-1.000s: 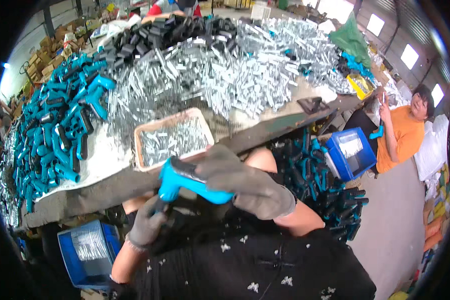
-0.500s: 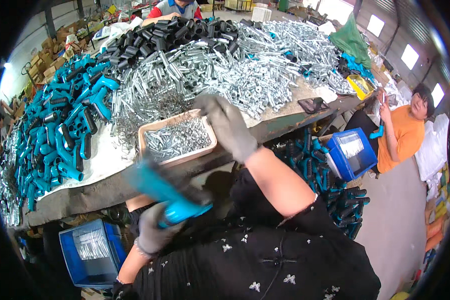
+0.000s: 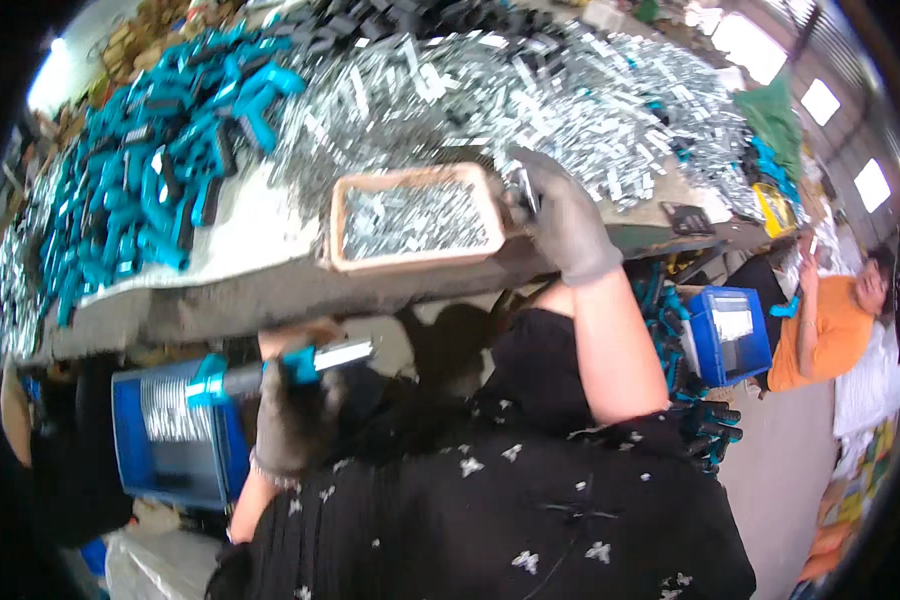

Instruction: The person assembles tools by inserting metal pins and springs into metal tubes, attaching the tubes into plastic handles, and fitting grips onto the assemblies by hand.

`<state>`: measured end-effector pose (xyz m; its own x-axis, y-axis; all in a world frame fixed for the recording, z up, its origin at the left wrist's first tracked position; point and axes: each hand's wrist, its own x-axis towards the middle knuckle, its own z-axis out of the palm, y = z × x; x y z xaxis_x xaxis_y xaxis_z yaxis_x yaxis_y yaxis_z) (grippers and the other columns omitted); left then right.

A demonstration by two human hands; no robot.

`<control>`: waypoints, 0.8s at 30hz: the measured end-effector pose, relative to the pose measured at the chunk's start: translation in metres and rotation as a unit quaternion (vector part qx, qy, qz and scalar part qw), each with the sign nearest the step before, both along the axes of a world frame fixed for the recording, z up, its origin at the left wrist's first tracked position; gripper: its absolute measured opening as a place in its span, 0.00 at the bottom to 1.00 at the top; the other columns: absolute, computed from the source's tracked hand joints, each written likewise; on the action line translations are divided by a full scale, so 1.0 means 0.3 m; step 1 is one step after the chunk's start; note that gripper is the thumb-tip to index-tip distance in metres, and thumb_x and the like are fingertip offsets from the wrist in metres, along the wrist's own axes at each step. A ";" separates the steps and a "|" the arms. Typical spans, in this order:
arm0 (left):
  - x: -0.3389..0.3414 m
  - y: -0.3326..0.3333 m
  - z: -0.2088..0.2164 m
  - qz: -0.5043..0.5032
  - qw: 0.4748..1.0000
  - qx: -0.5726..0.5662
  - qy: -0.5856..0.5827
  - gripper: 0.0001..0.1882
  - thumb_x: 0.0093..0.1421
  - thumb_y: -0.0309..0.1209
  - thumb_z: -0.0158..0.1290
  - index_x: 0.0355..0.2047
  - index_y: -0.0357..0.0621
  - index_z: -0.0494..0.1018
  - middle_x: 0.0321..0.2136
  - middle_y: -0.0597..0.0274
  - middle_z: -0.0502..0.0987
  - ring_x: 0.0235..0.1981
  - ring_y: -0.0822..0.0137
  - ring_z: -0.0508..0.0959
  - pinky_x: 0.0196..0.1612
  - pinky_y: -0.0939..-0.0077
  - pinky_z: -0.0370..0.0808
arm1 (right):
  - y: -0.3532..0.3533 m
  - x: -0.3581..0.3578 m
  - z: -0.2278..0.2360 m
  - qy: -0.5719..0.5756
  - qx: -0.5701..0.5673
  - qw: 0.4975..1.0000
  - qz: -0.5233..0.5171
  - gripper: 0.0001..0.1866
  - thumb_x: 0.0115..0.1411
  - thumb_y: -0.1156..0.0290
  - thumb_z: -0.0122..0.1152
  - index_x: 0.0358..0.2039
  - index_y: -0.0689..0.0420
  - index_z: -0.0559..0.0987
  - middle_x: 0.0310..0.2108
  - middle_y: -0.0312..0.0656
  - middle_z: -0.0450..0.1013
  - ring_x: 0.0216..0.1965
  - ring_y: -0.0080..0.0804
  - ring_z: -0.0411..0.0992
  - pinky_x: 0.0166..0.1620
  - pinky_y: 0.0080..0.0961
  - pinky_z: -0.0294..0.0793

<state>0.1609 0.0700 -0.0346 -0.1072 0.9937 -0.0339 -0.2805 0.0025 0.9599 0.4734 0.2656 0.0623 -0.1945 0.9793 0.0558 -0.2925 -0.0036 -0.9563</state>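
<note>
Two gloved hands are at work below and at the edge of a cluttered counter [image 3: 220,300]. Left hand [image 3: 290,415], held low in front of the dark clothing, is clenched around a blue-handled tool [image 3: 270,368] with a short metal bar projecting to the right; the tool lies roughly level, just beside a blue bin [image 3: 175,440] standing under the counter edge. Right hand [image 3: 560,215] reaches up to the counter and closes its grip on a small bright metal piece [image 3: 522,190] at the right-hand end of a shallow tan tray [image 3: 410,262] filled with similar small metal parts; the exact pinch is blurred. Behind the tray lie a broad heap of silvery metal pieces [image 3: 570,100] and, to the left, a heap of blue handles [image 3: 140,190]. A second blue bin [image 3: 730,335] stands to the right, near a seated person in an orange shirt [image 3: 830,330]. Judged from this moment, the pick goes best if one piece alone is taken cleanly from the tray rim, while the left hand keeps the tool steady and level, its open metal end turned toward the arriving hand.
</note>
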 end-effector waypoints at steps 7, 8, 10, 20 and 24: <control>0.063 0.013 0.079 -0.090 0.947 -0.107 -0.290 0.37 0.61 0.58 0.57 0.60 0.46 0.65 0.52 0.61 0.71 0.45 0.72 0.77 0.48 0.79 0.80 | -0.413 -0.192 -0.139 -0.193 0.272 0.935 0.118 0.16 0.55 0.77 0.70 0.43 0.59 0.76 0.44 0.44 0.75 0.43 0.33 0.76 0.51 0.28 0.72; 0.059 0.006 0.067 -0.094 0.946 -0.103 -0.292 0.37 0.61 0.58 0.58 0.61 0.47 0.65 0.51 0.60 0.72 0.45 0.71 0.76 0.50 0.76 0.79 | -0.435 -0.199 -0.143 -0.219 0.296 0.926 0.084 0.15 0.54 0.76 0.70 0.42 0.58 0.78 0.41 0.43 0.77 0.41 0.35 0.76 0.50 0.29 0.73; 0.078 -0.006 0.062 -0.087 0.954 -0.090 -0.271 0.37 0.60 0.57 0.58 0.60 0.46 0.64 0.50 0.59 0.72 0.45 0.69 0.76 0.50 0.74 0.78 | -0.450 -0.183 -0.185 -0.235 0.322 0.914 0.073 0.16 0.54 0.74 0.72 0.43 0.58 0.78 0.40 0.42 0.76 0.39 0.33 0.75 0.46 0.27 0.73; 0.036 -0.025 -0.025 -0.134 0.982 0.000 -0.134 0.34 0.58 0.54 0.61 0.55 0.45 0.66 0.49 0.51 0.73 0.43 0.60 0.77 0.48 0.62 0.76 | -0.504 -0.205 -0.225 -0.153 0.087 0.975 0.133 0.17 0.68 0.61 0.60 0.45 0.65 0.76 0.29 0.37 0.73 0.28 0.19 0.73 0.33 0.20 0.73; 0.047 -0.035 -0.059 -0.082 0.979 -0.009 -0.187 0.33 0.59 0.52 0.61 0.55 0.43 0.65 0.49 0.50 0.73 0.43 0.59 0.77 0.49 0.60 0.76 | -0.485 -0.180 -0.270 -0.171 0.021 0.964 0.204 0.22 0.66 0.58 0.63 0.48 0.64 0.72 0.31 0.38 0.73 0.30 0.20 0.73 0.34 0.20 0.73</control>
